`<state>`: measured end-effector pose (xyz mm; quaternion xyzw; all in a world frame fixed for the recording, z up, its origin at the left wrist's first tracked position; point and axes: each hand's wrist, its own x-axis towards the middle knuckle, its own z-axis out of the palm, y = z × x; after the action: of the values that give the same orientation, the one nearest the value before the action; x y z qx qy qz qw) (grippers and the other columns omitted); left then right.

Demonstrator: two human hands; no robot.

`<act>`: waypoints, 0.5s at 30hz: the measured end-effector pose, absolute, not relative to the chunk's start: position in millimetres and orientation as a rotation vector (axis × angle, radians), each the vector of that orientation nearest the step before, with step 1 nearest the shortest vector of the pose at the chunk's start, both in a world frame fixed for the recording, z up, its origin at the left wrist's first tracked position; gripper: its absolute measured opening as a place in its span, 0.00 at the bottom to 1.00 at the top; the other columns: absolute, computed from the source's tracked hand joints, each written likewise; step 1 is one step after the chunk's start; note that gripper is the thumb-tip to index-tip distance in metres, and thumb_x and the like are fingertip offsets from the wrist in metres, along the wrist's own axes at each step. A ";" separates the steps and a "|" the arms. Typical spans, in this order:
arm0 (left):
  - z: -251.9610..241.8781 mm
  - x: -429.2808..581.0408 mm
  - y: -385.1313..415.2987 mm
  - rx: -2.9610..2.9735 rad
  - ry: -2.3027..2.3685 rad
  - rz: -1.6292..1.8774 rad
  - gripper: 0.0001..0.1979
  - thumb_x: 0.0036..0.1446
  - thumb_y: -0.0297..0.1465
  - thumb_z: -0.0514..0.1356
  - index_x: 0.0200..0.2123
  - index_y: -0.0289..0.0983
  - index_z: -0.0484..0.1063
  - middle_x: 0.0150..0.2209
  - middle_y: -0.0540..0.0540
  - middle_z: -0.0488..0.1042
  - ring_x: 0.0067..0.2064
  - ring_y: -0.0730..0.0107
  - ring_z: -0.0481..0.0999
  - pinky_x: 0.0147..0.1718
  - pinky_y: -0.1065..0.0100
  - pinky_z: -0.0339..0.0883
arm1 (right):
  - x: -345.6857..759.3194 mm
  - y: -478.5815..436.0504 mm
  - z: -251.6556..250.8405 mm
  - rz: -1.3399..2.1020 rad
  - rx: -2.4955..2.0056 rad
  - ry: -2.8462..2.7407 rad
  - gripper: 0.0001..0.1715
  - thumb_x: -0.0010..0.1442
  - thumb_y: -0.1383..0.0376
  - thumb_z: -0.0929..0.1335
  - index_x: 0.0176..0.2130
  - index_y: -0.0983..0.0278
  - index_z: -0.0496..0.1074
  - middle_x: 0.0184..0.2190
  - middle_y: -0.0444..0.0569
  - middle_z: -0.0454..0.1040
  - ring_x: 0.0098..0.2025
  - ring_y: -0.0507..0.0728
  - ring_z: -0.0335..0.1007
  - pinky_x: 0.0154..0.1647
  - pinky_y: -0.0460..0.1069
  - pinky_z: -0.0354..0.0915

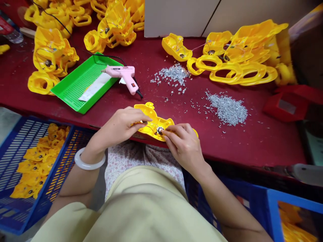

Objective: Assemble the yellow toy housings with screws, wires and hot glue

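Note:
A yellow plastic toy shell [151,116] lies at the near edge of the red table [264,141], directly in front of me. My left hand [121,126] grips its left side with curled fingers. My right hand [183,143] pinches a small round metal part [159,130] set in the shell, where thin wires run. A white bangle [88,163] sits on my left wrist.
A pink glue gun [123,75] rests by a green tray [80,82]. Two heaps of small silver screws [228,109] lie mid-table. Piles of yellow shells [242,55] ring the back. Blue crates [32,168] with yellow parts stand on the floor at left and right.

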<state>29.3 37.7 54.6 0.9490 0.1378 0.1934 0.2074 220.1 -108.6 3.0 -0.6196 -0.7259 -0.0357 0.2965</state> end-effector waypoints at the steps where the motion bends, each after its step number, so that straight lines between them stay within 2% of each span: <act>1: 55.6 31.6 38.1 2.691 0.367 0.577 0.09 0.64 0.25 0.54 0.41 0.37 0.74 0.41 0.47 0.79 0.45 0.69 0.78 0.45 0.66 0.68 | 220.0 -108.5 2.9 -0.095 -1.644 -1.926 0.10 0.62 0.69 0.66 0.42 0.65 0.75 0.39 0.53 0.76 0.41 0.57 0.62 0.40 0.53 0.66; 6: 51.7 38.7 35.6 3.013 0.361 0.614 0.15 0.67 0.26 0.49 0.33 0.38 0.73 0.37 0.48 0.78 0.50 0.65 0.74 0.54 0.56 0.62 | 218.6 -109.1 2.9 -0.087 -1.648 -1.912 0.10 0.62 0.69 0.66 0.43 0.64 0.75 0.39 0.52 0.76 0.41 0.57 0.62 0.40 0.53 0.66; 9: 48.9 27.5 35.7 3.024 0.463 0.491 0.13 0.64 0.24 0.52 0.32 0.38 0.75 0.42 0.45 0.77 0.57 0.58 0.70 0.58 0.47 0.58 | 217.7 -109.8 3.5 -0.101 -1.659 -1.919 0.10 0.62 0.68 0.66 0.43 0.63 0.75 0.39 0.52 0.76 0.41 0.58 0.63 0.40 0.53 0.66; 12: 55.9 7.9 37.5 2.920 0.431 0.355 0.16 0.58 0.20 0.52 0.39 0.40 0.77 0.52 0.42 0.73 0.60 0.52 0.67 0.59 0.42 0.58 | 216.5 -107.7 3.6 -0.137 -1.671 -1.942 0.09 0.62 0.68 0.66 0.41 0.63 0.75 0.39 0.52 0.76 0.41 0.58 0.63 0.39 0.54 0.66; 15: 71.6 -9.0 39.3 2.793 0.384 0.315 0.21 0.58 0.21 0.51 0.49 0.42 0.74 0.59 0.43 0.69 0.63 0.53 0.65 0.60 0.46 0.60 | 214.9 -103.4 2.8 -0.151 -1.674 -1.954 0.08 0.61 0.68 0.67 0.41 0.64 0.75 0.38 0.53 0.77 0.40 0.58 0.64 0.38 0.54 0.67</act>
<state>-9.0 39.3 71.6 0.9731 0.1337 0.1099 0.1519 214.9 -103.4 2.8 -0.6239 -0.7281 -0.0562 0.2784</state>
